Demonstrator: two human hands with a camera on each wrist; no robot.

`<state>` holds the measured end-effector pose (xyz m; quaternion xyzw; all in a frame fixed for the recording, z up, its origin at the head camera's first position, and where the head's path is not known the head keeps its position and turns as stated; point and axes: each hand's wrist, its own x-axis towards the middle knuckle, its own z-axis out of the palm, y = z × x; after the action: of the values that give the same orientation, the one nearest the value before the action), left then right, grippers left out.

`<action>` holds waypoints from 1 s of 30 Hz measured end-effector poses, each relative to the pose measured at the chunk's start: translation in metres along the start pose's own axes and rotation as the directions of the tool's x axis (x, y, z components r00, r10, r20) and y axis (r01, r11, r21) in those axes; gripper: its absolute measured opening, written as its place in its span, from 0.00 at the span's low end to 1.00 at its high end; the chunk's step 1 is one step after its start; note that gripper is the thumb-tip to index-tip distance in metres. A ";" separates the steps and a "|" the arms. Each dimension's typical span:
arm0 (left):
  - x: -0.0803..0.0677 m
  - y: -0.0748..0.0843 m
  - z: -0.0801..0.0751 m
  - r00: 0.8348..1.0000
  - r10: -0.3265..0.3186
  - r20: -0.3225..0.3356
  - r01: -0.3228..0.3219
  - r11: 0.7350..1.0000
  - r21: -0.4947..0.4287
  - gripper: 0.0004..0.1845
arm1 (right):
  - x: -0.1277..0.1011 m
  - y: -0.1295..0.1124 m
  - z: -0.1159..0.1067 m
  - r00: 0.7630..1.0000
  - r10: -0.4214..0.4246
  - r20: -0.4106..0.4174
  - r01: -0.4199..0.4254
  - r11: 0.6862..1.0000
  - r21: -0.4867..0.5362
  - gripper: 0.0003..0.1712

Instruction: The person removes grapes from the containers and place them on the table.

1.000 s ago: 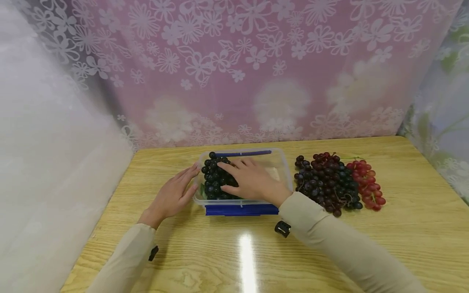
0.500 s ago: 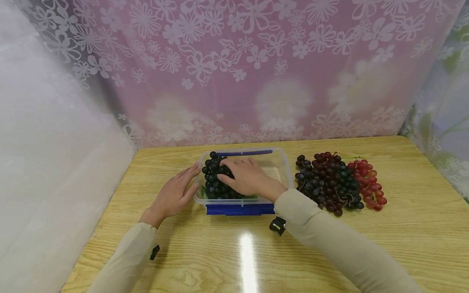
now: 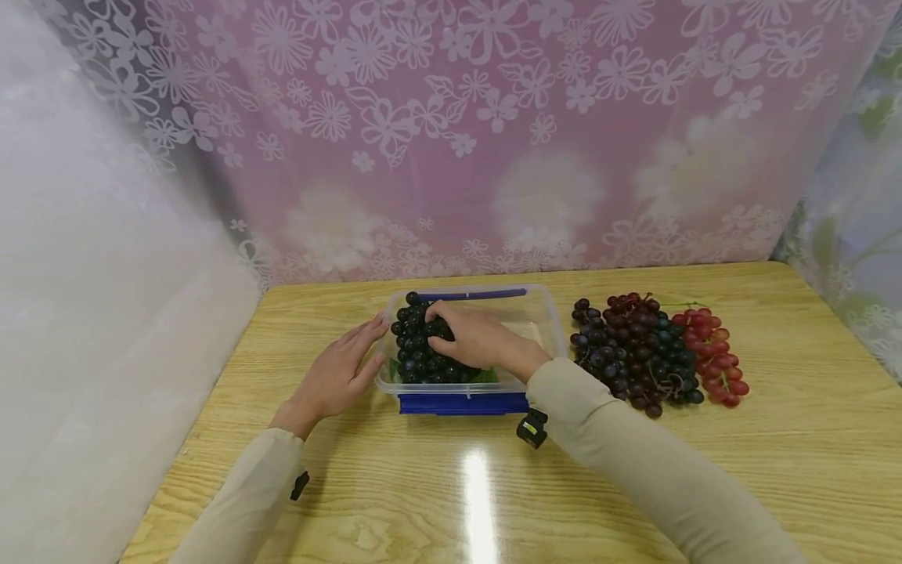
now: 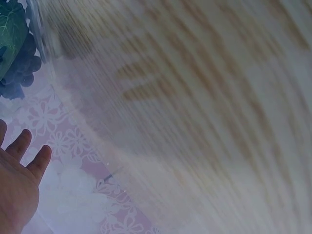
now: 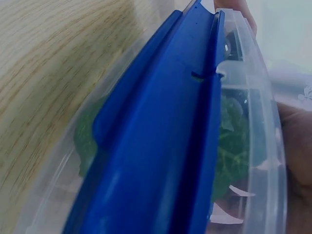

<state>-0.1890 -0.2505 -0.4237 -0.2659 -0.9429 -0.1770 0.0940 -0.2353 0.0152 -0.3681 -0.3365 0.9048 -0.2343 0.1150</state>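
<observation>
A clear plastic container [image 3: 552, 317] with blue clip flaps stands on the table, and a bunch of black grapes [image 3: 417, 356] lies in its left half. My right hand [image 3: 479, 339] reaches in over the rim and grips the bunch, fingers curled down among the grapes and thumb at the near side. Against the container's left wall rests my left hand [image 3: 337, 380], its fingers straight. The left wrist view catches part of that hand [image 4: 19, 180] and the grapes [image 4: 24, 70] through the plastic. A blue flap [image 5: 151, 126] fills much of the right wrist view, hiding most of the right hand.
To the right of the container lie dark purple grapes [image 3: 599, 356], more dark bunches [image 3: 637, 345] and a red bunch [image 3: 713, 356] on the wooden table [image 3: 395, 486]. Green leaf [image 3: 485, 377] shows under the black grapes. A pink floral curtain [image 3: 451, 196] hangs behind.
The right hand's spread fingers have drawn in and curled onto the black grapes, and its wrist has shifted slightly left. The left hand stays at the container's wall.
</observation>
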 end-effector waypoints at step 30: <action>0.000 0.000 0.000 1.000 0.003 -0.012 -0.002 1.000 0.025 0.28 | 0.002 0.009 0.004 0.990 -0.049 -0.135 0.063 0.993 0.098 0.13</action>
<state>-0.1889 -0.2509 -0.4242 -0.2647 -0.9442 -0.1665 0.1035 -0.2407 0.0183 -0.3759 -0.3393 0.8874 -0.3052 0.0651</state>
